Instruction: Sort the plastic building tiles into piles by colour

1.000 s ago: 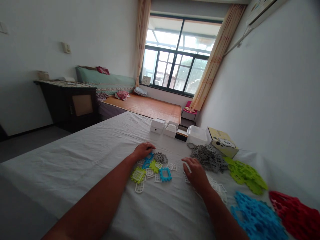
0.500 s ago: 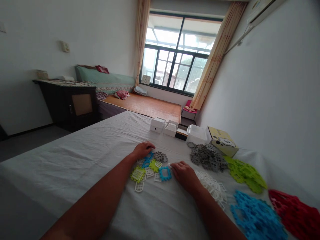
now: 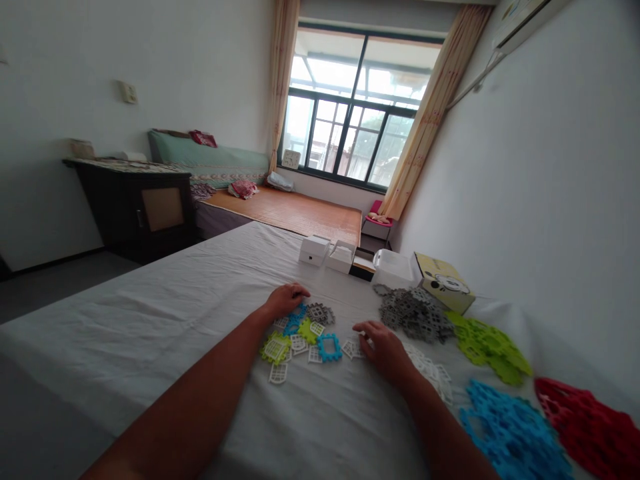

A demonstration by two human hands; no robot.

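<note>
My left hand (image 3: 286, 299) rests knuckles up on a small cluster of flat plastic building tiles (image 3: 305, 333), blue, green, grey and white, its fingers curled over a blue piece. My right hand (image 3: 384, 350) lies to the right of a blue square frame tile (image 3: 329, 347), fingers curled down on small white window tiles (image 3: 353, 348). What those fingers grip, if anything, I cannot make out. More white tiles (image 3: 430, 373) trail beside my right wrist.
Piles of tiles lie at the right: grey (image 3: 415, 315), green (image 3: 487, 347), blue (image 3: 510, 430), red (image 3: 590, 427). White boxes (image 3: 327, 253), a clear container (image 3: 393, 268) and a yellow carton (image 3: 445, 283) line the sheet-covered surface's (image 3: 150, 320) far side. A dark cabinet (image 3: 135, 207) stands left.
My right hand swung left to the blue frame tile, then drew back slightly right; white window tiles now lie beside it. My left hand stayed put.
</note>
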